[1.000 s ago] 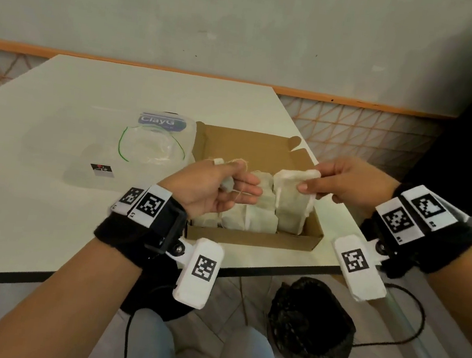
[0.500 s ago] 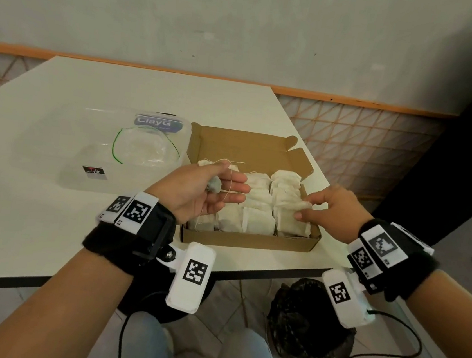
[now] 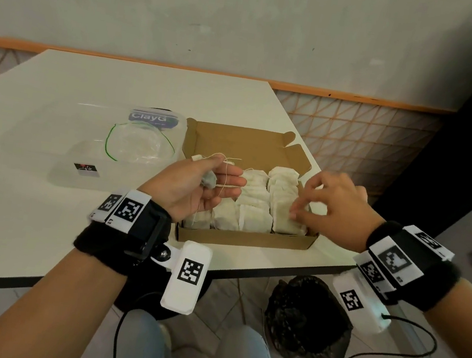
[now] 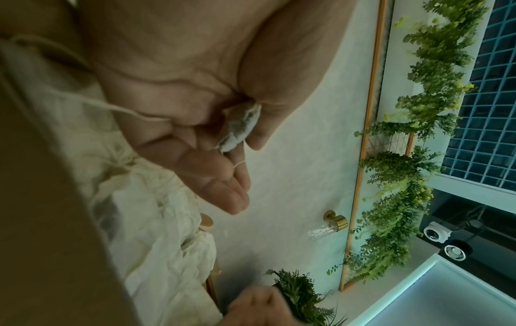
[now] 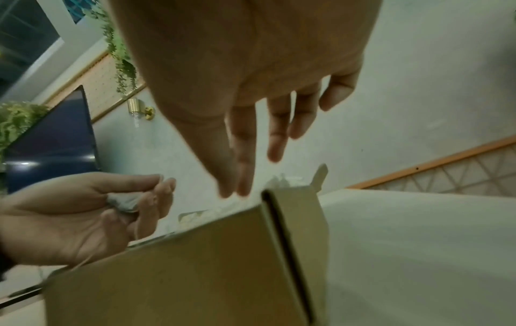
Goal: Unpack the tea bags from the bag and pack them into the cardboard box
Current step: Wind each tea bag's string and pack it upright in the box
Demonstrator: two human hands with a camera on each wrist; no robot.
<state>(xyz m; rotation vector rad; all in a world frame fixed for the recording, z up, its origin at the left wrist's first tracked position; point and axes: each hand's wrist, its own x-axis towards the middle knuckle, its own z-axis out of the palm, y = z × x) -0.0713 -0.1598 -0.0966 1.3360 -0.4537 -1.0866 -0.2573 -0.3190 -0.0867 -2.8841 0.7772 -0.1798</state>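
An open cardboard box [image 3: 239, 238] stands near the table's front edge, holding rows of white tea bags [image 3: 255, 207]. My left hand [image 3: 223, 174] hovers over the box's left side. It pinches a small grey tag bundle [image 4: 240, 128] between thumb and fingers, with strings trailing from it into the box. My right hand [image 3: 302, 204] is over the right row, its relaxed fingertips touching the front tea bag [image 3: 285, 222]; it holds nothing. A clear plastic bag [image 3: 138, 147] with a green line lies left of the box. Seen from the right wrist, straight fingers [image 5: 243, 154] hang above the box corner [image 5: 195, 275].
The white table [image 3: 46, 231] ends just in front of the box, with a dark edge. A black bag [image 3: 306, 325] sits on the floor under it, beside my knees. A wall with orange lattice [image 3: 351, 139] runs behind and to the right.
My right hand lowered the tea bag it held into the box's right row and let it go. The left hand kept pinching the tag bundle.
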